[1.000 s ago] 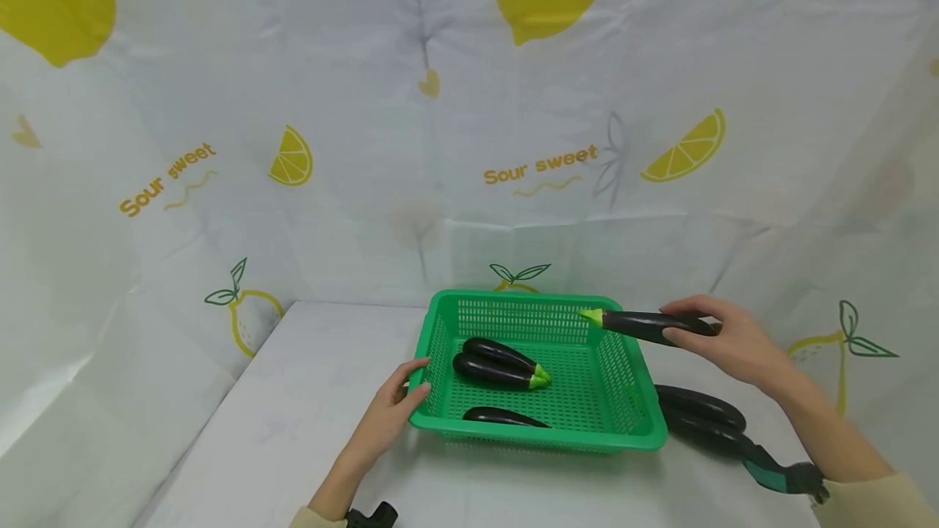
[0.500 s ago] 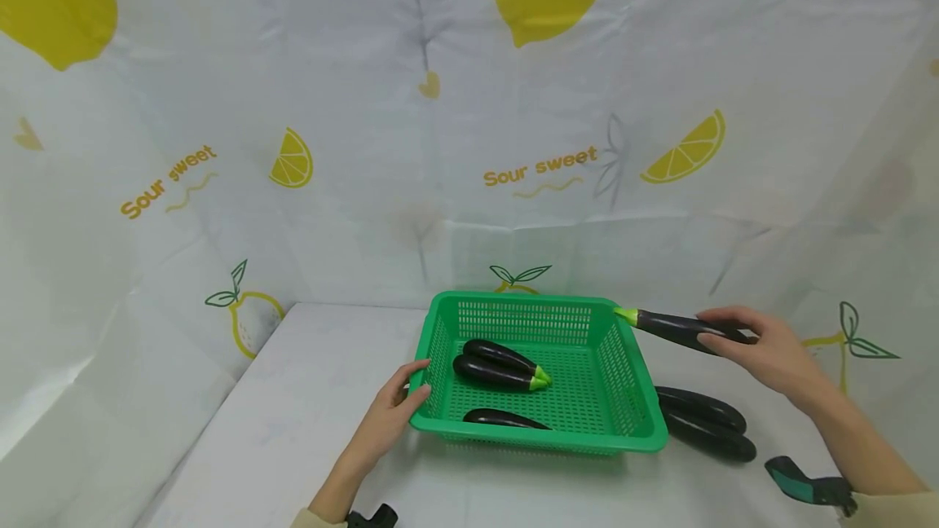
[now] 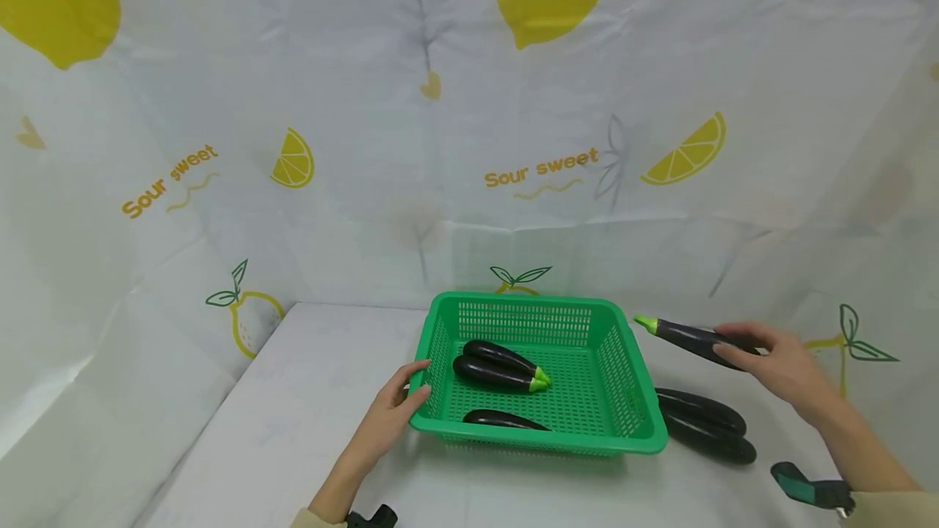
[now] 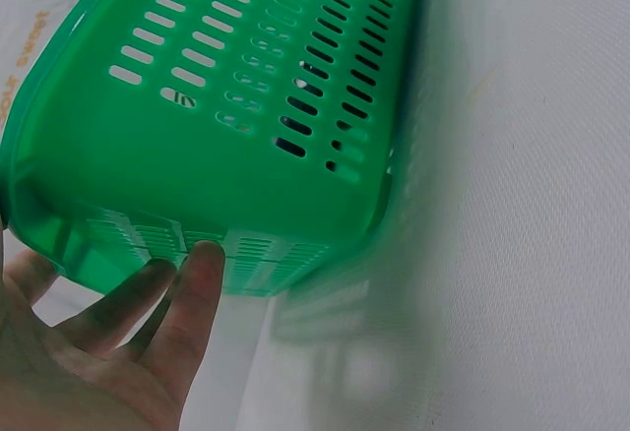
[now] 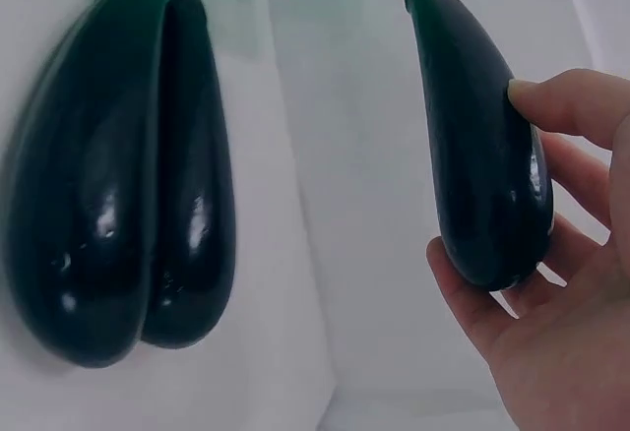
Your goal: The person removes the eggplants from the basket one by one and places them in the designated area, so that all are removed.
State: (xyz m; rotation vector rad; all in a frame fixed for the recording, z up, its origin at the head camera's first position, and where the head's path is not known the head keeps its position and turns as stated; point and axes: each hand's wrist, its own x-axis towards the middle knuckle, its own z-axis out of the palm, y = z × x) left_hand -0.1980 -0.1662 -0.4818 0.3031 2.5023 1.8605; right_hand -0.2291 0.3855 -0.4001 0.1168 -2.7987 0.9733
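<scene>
In the head view, my right hand point(image 3: 781, 369) holds a dark purple eggplant point(image 3: 693, 341) in the air to the right of the green plastic basket point(image 3: 528, 440). Its green stem end points left toward the basket's rim. The right wrist view shows thumb and fingers around the eggplant's thick end point(image 5: 482, 155). My left hand point(image 3: 385, 414) grips the basket's left rim, and the left wrist view has its fingers point(image 4: 192, 313) against the outer wall. Inside the basket lie two eggplants point(image 3: 493, 371) side by side and another eggplant point(image 3: 506, 419) partly hidden by the front rim.
Two more eggplants point(image 3: 707, 426) lie together on the white table point(image 3: 293, 430), just right of the basket; in the right wrist view this pair point(image 5: 118, 175) lies left of my hand. A white sheet point(image 3: 367, 226) with lemon prints hangs behind the table.
My right hand has drawn the eggplant rightward and slightly down, from over the basket's right rim to beside it. The left hand and the basket stay where they were.
</scene>
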